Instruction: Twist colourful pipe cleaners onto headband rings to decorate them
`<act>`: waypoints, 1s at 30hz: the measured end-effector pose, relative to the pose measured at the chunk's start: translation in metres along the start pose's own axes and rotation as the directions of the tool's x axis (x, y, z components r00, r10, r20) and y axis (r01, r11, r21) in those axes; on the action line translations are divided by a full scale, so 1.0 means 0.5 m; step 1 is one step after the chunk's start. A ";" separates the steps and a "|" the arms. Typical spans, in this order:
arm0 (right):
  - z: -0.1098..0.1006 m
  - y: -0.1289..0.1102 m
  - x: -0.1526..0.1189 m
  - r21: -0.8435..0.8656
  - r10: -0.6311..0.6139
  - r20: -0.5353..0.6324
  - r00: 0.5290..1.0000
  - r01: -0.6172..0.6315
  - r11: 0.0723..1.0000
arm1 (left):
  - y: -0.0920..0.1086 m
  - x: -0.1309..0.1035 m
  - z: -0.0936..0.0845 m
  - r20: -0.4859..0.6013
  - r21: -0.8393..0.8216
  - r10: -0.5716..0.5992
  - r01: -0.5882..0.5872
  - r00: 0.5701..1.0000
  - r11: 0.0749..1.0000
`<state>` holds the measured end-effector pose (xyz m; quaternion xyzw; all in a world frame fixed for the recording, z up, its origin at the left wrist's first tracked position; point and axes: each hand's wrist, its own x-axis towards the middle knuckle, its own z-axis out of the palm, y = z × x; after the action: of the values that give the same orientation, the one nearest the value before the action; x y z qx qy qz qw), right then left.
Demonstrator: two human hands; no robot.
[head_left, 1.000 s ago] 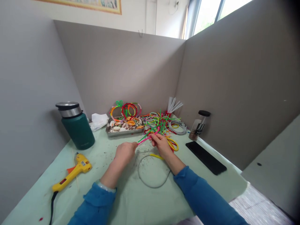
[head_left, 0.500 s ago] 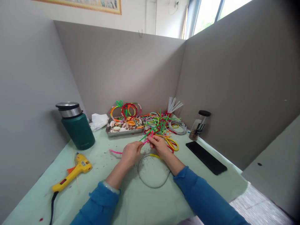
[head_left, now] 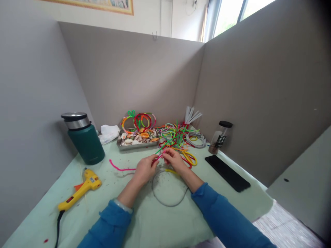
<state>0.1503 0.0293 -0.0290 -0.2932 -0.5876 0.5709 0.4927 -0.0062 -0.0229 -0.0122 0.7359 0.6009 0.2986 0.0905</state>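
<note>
A pink pipe cleaner [head_left: 121,169] runs through both hands, its long tail sticking out to the left. My left hand [head_left: 145,168] is closed on it, and my right hand [head_left: 172,159] pinches it near its other end. Just below the hands a thin grey ring [head_left: 168,206] lies on the table, with a yellow fuzzy section [head_left: 171,172] wound on its upper part, near my right wrist. Beyond my right hand spreads a heap of colourful pipe cleaners [head_left: 178,136].
A metal tray [head_left: 138,147] of shells stands at the back, with decorated rings [head_left: 142,123] above it. To the left are a green bottle [head_left: 86,143] and a yellow glue gun [head_left: 80,193]. On the right are a lidded jar [head_left: 219,137], a black strip [head_left: 227,173] and coiled grey wire [head_left: 196,140].
More of the pink pipe cleaner now sticks out to the left of my left hand. Its end by my right hand no longer stands up above the fingers.
</note>
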 end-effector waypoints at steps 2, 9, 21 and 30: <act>0.007 -0.002 -0.005 -0.051 0.007 0.066 0.998 -0.004 0.999 | 0.002 0.001 0.004 -0.018 -0.081 0.007 -0.008 1.000 0.997; 0.006 -0.017 -0.008 -0.254 -0.090 0.074 0.993 0.106 0.961 | 0.003 0.002 0.004 -0.007 -0.001 0.002 -0.002 1.000 1.000; -0.008 0.008 -0.001 -0.351 -0.105 0.026 0.994 0.107 0.930 | 0.008 0.001 0.002 -0.012 -0.114 0.002 -0.003 1.000 0.994; -0.029 -0.031 -0.008 -0.357 0.034 0.176 0.984 0.032 0.934 | 0.001 0.007 0.002 -0.009 -0.127 -0.099 0.097 0.995 0.987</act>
<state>0.1682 0.0287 -0.0171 -0.3257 -0.7235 0.4787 0.3759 -0.0047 -0.0195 -0.0116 0.6959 0.6171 0.3367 0.1468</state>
